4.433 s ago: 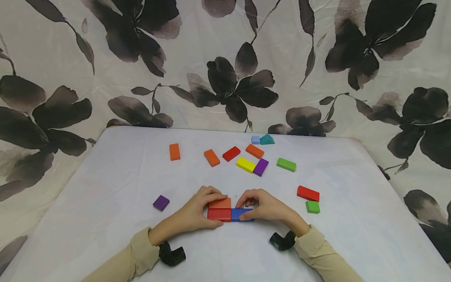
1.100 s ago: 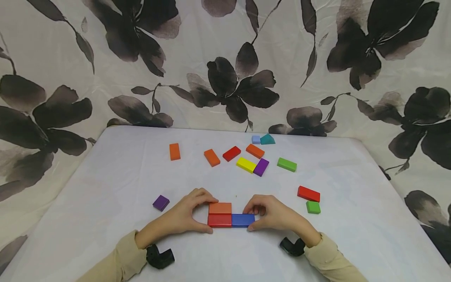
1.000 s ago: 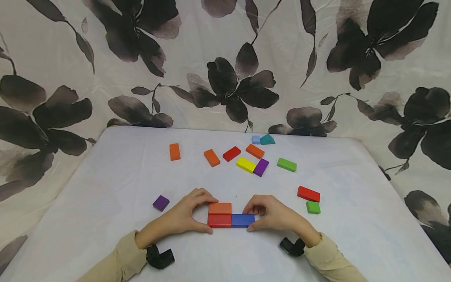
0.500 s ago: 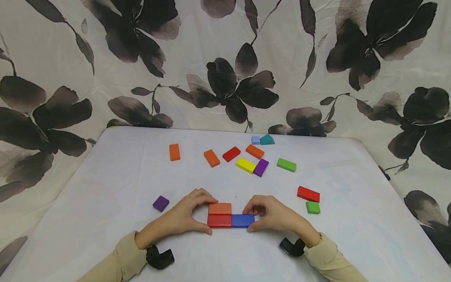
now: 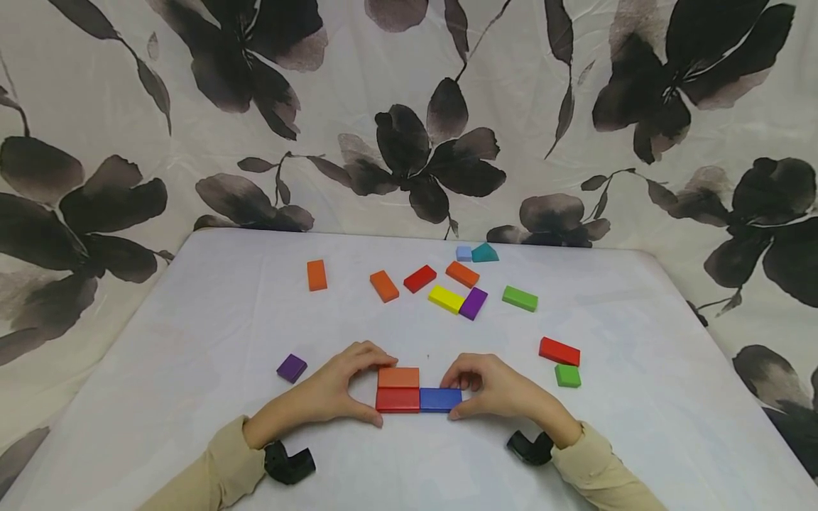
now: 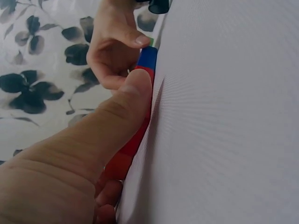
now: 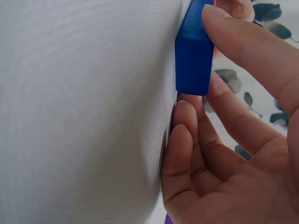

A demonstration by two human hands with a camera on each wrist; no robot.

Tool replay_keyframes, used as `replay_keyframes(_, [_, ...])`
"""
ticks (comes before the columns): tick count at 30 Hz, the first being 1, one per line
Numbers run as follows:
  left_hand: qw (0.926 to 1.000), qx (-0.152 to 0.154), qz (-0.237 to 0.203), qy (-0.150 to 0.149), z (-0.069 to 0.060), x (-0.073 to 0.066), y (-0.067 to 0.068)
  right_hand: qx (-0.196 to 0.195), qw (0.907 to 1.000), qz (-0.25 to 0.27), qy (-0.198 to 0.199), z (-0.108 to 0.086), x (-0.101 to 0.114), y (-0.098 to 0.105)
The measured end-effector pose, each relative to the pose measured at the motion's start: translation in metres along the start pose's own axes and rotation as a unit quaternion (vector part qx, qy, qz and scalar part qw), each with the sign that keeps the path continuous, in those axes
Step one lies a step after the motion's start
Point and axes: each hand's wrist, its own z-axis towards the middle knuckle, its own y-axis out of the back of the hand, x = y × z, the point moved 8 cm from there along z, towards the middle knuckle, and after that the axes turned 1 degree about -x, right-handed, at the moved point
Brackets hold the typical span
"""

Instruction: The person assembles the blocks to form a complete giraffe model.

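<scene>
Fingers of my left hand (image 5: 329, 390) are clamped across the left ends of the orange block (image 5: 399, 377) and the red block (image 5: 397, 402), thumb nearest me. Fingers of my right hand (image 5: 495, 387) pinch the right end of the blue block (image 5: 439, 400). On the white desk (image 5: 192, 426), blue abuts red end to end; orange lies along red's far side. Left of my left hand: square purple block (image 5: 292, 367).

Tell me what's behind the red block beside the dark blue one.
Directly behind the red block is an orange block, against it. The red block's far side is covered and can't be seen.
</scene>
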Motion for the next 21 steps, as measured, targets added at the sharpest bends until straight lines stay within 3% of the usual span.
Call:
replay_keyframes(6, [0.9998, 0.017, 0.004, 0.007, 0.0005, 0.0009, -0.0018, -0.001, 1.0, -0.003, -0.001, 0.0007, 0.0003, 0.0002])
replay_keyframes(21, [0.9999, 0.011, 0.007, 0.008, 0.0007, 0.0033, -0.0031, -0.002, 0.9999, -0.01, -0.004, 0.0005, 0.0002, -0.0004])
